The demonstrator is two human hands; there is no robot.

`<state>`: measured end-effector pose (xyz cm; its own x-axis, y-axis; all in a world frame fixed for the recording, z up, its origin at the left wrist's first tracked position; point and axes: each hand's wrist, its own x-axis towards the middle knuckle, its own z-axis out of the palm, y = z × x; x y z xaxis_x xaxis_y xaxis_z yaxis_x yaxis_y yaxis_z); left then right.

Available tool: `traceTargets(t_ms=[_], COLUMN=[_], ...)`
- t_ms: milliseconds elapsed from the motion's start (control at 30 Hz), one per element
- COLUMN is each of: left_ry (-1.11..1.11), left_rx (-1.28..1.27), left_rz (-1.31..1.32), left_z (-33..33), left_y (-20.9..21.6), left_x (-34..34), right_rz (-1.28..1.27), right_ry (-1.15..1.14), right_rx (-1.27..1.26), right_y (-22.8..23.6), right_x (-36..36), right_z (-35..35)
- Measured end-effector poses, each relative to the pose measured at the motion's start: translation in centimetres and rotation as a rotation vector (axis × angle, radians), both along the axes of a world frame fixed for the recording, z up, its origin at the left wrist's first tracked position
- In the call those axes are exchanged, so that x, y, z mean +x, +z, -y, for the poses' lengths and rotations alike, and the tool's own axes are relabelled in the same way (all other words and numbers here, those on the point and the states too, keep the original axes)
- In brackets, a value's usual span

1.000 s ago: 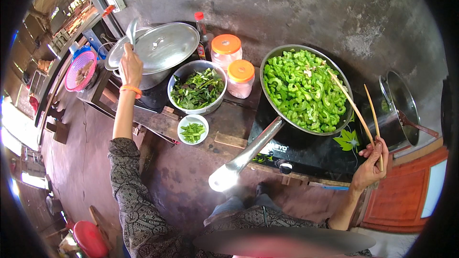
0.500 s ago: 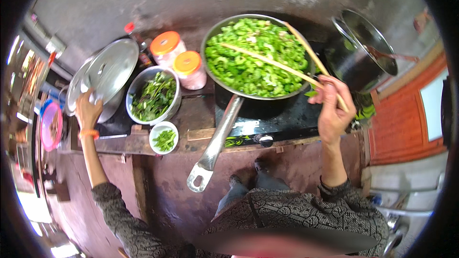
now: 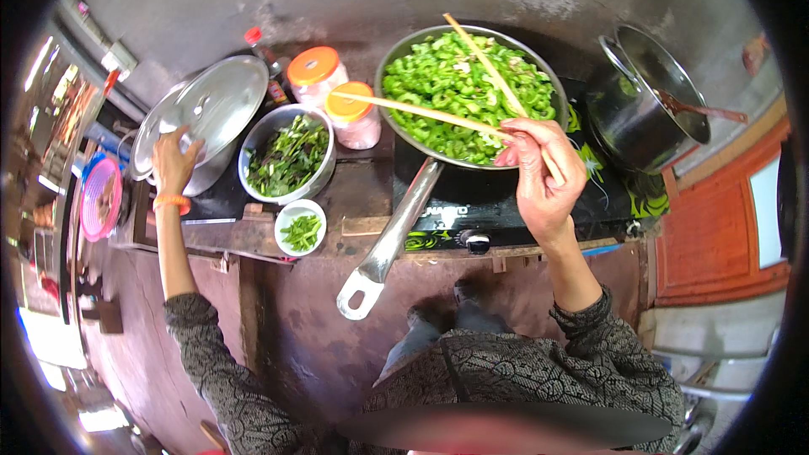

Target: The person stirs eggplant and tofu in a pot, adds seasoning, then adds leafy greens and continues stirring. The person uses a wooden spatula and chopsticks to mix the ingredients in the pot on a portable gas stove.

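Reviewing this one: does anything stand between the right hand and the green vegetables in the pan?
Nothing visible does: the pan is uncovered, and only the chopsticks in the right hand cross above the green vegetables.

Vegetables [image 3: 463, 93] lay in the pan [image 3: 394, 236] on the stove [image 3: 497, 198]; jars [image 3: 354, 126] stood left of the pan, a pot [image 3: 619, 114] right.

Rough, worn wood is shown by the tabletop [image 3: 364, 190]; toward its right end, a smooth gloss by the cooktop [image 3: 489, 202]. Past the front edge, polished metal is seen in the pan handle [image 3: 390, 246]; toward the left end, duller metal in the lid [image 3: 232, 99]. Matt wood is seen in the chopsticks [image 3: 484, 65], cloth in the sleeves [image 3: 619, 350].
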<state>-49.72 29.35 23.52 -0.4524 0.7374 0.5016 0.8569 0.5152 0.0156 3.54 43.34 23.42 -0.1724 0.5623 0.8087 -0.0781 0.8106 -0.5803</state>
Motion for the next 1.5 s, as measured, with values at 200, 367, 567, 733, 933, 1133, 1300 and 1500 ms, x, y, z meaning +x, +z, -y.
traceTargets(t_ms=[200,367,567,733,933,1133,1300,1500], left_ry=[0.074,0.273,0.214,0.254,0.098,0.049,-0.123,-0.144], left_rx=[0.481,0.3,0.55,0.439,0.517,0.555,0.564,0.463], left_rz=[0.09,0.631,1.678,1.709,1.907,1.93,1.996,2.004], left_z=[2.0,2.8,-0.7,-1.8,-0.8,0.2,2.1,6.5], left_y=[-3.0,-11.6,-18.3,-18.7,-16.1,-13.5,-12.8,-11.4], left_x=[6.4,9.6,7.4,5.5,5.1,5.9,7.4,9.0], right_rz=[-0.029,-0.142,-0.206,-0.207,-0.204,-0.215,-0.2,0.091], right_ry=[0.006,-0.009,0.147,0.138,0.064,0.097,0.155,-0.136], right_rx=[-0.043,-0.13,-0.353,-0.352,-0.355,-0.318,-0.205,0.242], right_y=[-0.5,-0.3,1.5,2.3,2.0,1.8,1.6,3.7], right_x=[0.4,1.8,2.5,2.8,3.0,2.1,1.4,2.4], right_z=[0.5,1.3,3.0,3.9,4.1,4.4,3.8,0.4])
